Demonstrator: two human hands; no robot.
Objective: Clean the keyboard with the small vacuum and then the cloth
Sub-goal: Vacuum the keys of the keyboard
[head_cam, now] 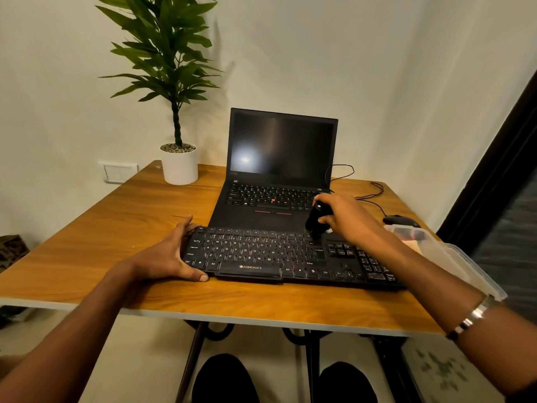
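Note:
A black keyboard (261, 254) lies across the near part of the wooden table (116, 228). My left hand (168, 254) clasps its left end, with the thumb along the front edge and the fingers at the back corner. My right hand (345, 216) grips a small black vacuum (316, 219) upright. The vacuum's lower end touches the keys near the top row, right of the keyboard's middle. No cloth is in sight.
An open black laptop (276, 170) stands just behind the keyboard, its screen dark. A potted plant (178, 161) sits at the back left. To the right are a black mouse (401, 221) with its cable and a clear plastic box (453, 257).

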